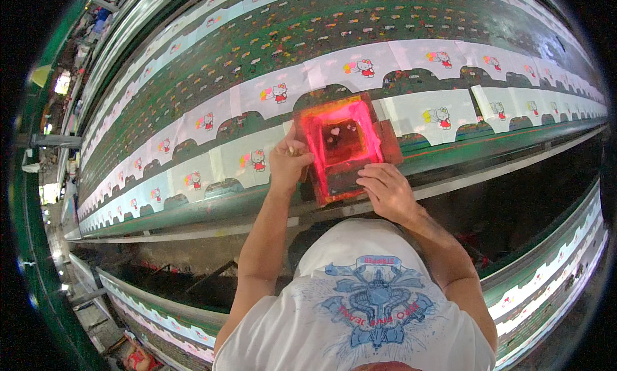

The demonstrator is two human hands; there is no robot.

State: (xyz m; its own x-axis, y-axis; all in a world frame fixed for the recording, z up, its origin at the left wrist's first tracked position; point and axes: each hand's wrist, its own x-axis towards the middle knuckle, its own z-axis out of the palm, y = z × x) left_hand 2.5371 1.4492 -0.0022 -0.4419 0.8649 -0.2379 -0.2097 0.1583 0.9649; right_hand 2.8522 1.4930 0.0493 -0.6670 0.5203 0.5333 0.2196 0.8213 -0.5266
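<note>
In front of me is a screen printing frame (375, 136) with bright pink ink smeared around its inner border. Its darker middle shows small pale heart shapes. It lies tilted over the near row of white cut fabric pieces (459, 102). My left hand (290, 162) is closed on the frame's left edge, thumb on top. At the near right corner, my right hand (387, 190) has its fingers bent and pressed together on the frame; its fingertips' undersides are hidden. Nearby fabric pieces carry a printed cartoon cat in red with balloons.
A long green table (443, 153) curves across the view, with more rows of printed pieces and many small ink marks beyond. A pale rail (463, 178) runs along its near edge. Behind me stands another table (170, 307) with printed pieces. A person in red (137, 359) is at lower left.
</note>
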